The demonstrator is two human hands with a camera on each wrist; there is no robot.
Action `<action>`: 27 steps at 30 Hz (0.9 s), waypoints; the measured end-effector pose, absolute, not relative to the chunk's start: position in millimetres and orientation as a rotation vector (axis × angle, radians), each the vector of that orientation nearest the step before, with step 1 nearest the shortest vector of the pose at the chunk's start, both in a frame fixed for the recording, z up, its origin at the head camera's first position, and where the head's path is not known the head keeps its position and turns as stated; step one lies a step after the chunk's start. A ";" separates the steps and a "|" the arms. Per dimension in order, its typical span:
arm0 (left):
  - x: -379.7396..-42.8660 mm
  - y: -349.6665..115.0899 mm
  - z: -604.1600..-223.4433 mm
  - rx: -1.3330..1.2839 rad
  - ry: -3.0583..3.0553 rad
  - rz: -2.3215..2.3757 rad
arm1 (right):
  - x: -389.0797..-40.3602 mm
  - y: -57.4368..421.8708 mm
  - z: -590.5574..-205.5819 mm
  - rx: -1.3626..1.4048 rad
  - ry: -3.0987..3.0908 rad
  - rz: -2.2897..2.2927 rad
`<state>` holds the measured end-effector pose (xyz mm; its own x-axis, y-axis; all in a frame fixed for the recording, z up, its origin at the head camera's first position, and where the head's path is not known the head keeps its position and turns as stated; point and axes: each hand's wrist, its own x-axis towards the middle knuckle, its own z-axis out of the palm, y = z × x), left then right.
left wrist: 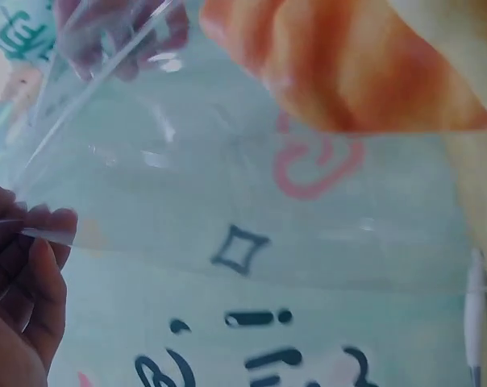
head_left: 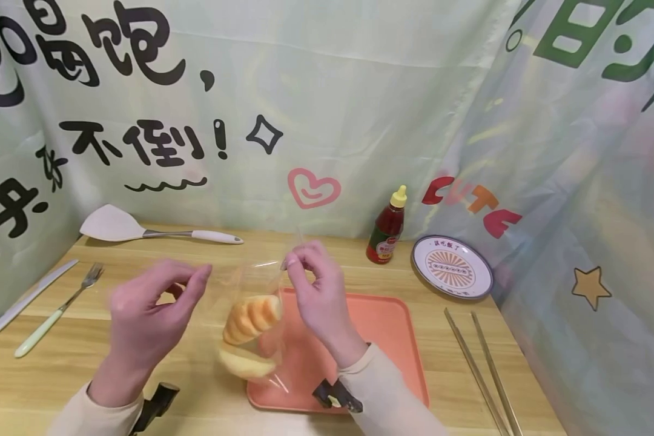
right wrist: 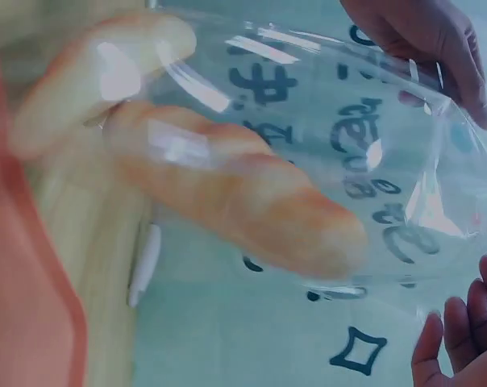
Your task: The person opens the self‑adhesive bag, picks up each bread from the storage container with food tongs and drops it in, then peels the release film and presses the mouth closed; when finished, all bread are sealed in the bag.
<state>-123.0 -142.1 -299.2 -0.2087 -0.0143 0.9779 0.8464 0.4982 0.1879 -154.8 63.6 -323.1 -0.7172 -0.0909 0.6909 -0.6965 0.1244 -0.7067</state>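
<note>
A clear plastic bag (head_left: 258, 265) hangs between my two hands, held up in front of the table. Inside it are two bread rolls: a browned, ridged one (head_left: 251, 319) above and a paler one (head_left: 245, 363) below. My left hand (head_left: 155, 309) pinches the bag's rim on the left side, thumb against fingers. On the opposite side, the rim is pinched by my right hand (head_left: 321, 300). In the right wrist view, the bag's mouth spreads between the left hand (right wrist: 429, 48) and the right hand (right wrist: 461, 339). The rolls lie toward the bag's far end.
A pink tray (head_left: 381, 345) lies behind and right of the bag. Beyond it stand a sauce bottle (head_left: 386, 233) and a plate (head_left: 452, 267); metal chopsticks (head_left: 485, 369) lie right. At left are a spatula (head_left: 111, 224), a knife (head_left: 29, 297) and a fork (head_left: 62, 309).
</note>
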 end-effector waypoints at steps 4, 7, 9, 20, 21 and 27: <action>-119.3 -128.9 -293.1 -0.827 -1.508 -0.970 | -153.9 71.2 -317.3 0.756 -1.875 1.662; -117.4 -119.8 -289.1 -0.913 -1.445 -1.000 | -152.5 76.3 -313.1 0.763 -1.826 1.692; -116.7 -114.2 -288.3 -0.958 -1.411 -1.019 | -151.4 79.5 -310.2 0.771 -1.785 1.728; -117.4 -93.6 -296.0 -1.218 -1.327 -1.111 | -143.4 94.8 -295.8 0.787 -1.600 1.740; -118.4 -93.3 -297.3 -1.245 -1.325 -1.117 | -143.1 96.2 -295.1 0.786 -1.591 1.737; -128.0 -96.3 -309.3 -1.310 -1.414 -1.231 | -142.6 103.4 -293.3 0.763 -1.559 1.739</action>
